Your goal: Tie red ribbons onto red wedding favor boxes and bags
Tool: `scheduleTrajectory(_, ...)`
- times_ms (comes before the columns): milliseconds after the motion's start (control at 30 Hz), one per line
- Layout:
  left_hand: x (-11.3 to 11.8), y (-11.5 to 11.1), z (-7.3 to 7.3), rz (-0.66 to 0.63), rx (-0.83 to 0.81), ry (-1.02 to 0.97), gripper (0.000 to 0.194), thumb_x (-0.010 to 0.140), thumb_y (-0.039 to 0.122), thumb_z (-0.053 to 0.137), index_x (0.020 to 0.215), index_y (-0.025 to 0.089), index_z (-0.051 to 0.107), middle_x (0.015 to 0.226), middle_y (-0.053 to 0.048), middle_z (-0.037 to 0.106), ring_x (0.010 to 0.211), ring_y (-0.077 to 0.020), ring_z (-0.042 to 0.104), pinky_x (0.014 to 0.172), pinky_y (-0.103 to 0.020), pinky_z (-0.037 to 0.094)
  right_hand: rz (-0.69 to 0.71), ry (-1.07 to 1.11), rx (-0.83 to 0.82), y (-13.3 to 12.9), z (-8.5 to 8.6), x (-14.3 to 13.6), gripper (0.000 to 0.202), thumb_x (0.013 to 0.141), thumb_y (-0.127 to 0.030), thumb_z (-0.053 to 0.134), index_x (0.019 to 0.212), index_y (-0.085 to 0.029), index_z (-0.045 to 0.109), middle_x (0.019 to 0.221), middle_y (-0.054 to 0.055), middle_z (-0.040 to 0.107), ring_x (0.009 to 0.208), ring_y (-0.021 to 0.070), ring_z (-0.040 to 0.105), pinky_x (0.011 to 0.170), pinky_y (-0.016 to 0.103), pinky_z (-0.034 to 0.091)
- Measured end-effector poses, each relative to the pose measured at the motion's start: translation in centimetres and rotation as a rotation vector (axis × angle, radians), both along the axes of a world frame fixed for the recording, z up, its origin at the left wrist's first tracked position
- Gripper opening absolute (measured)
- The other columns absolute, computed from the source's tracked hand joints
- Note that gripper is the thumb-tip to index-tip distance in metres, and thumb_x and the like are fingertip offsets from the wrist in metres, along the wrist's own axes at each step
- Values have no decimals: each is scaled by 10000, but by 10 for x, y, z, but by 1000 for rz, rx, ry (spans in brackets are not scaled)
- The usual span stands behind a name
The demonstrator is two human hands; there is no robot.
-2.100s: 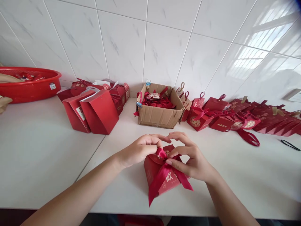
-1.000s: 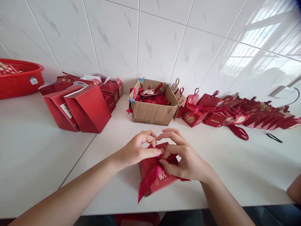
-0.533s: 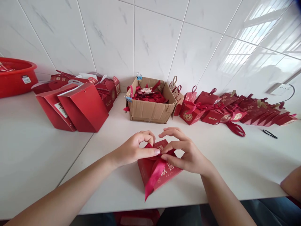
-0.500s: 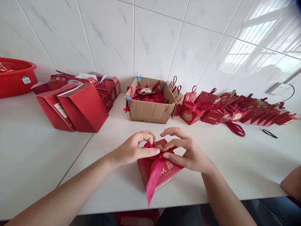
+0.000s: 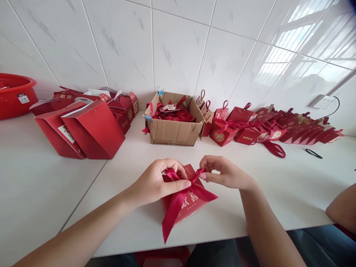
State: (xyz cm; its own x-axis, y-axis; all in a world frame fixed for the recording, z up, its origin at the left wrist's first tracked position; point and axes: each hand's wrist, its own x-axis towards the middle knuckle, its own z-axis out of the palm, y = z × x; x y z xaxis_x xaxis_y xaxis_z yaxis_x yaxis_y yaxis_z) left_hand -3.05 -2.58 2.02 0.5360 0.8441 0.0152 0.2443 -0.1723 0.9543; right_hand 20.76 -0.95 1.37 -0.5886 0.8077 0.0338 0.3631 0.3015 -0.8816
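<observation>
A red gift box with pale printed characters lies on the white table in front of me. Across its top is a red ribbon tied in a bow, its two tails spread toward the near side. My left hand is closed on the bow, thumb on the knot and fingers by the left loop. Thumb and forefinger of my right hand pinch the ribbon's right loop. Part of the box is hidden under my left hand and the bow.
Behind stands a cardboard box full of red ribbons, with blue clips. Red gift boxes stand at left beside a red basin. More small red boxes line the wall at right, near a black band. Another person's arm rests at right.
My right hand has shifted from the knot to the right loop. The bow's loops and second tail now show spread out. The view has tilted slightly.
</observation>
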Motion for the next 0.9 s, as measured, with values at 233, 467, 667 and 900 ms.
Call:
scheduleTrajectory(233,0,0,-4,1,-21,-28,217,754,356,726,728,166,622,1049,-38,667,779,-149,632,683,-270,485,-8,187,166,-1,-6,-5,119,857,-265,638,917,-180,581,831,33,623,719,127,569,701,297,493)
scheduleTrajectory(467,1,0,-7,5,-19,-40,234,717,309,757,660,157,588,1037,-61,662,958,-215,646,780,-312,501,-57,208,515,2,-12,-9,48,869,-206,625,822,-197,628,756,34,647,687,137,579,648,290,497)
scheduleTrajectory(667,2,0,-11,15,16,-39,388,682,276,767,564,187,409,894,-57,638,1055,-263,610,817,-349,486,-55,208,662,5,-15,-6,60,864,-158,619,832,-205,638,765,41,635,694,145,597,611,287,501)
scheduleTrajectory(900,1,1,-12,-10,84,40,428,684,266,748,545,214,348,628,-8,540,1090,-280,582,808,-346,453,-49,175,743,9,-18,-3,76,864,-158,611,805,-204,624,768,48,638,713,160,598,624,297,504)
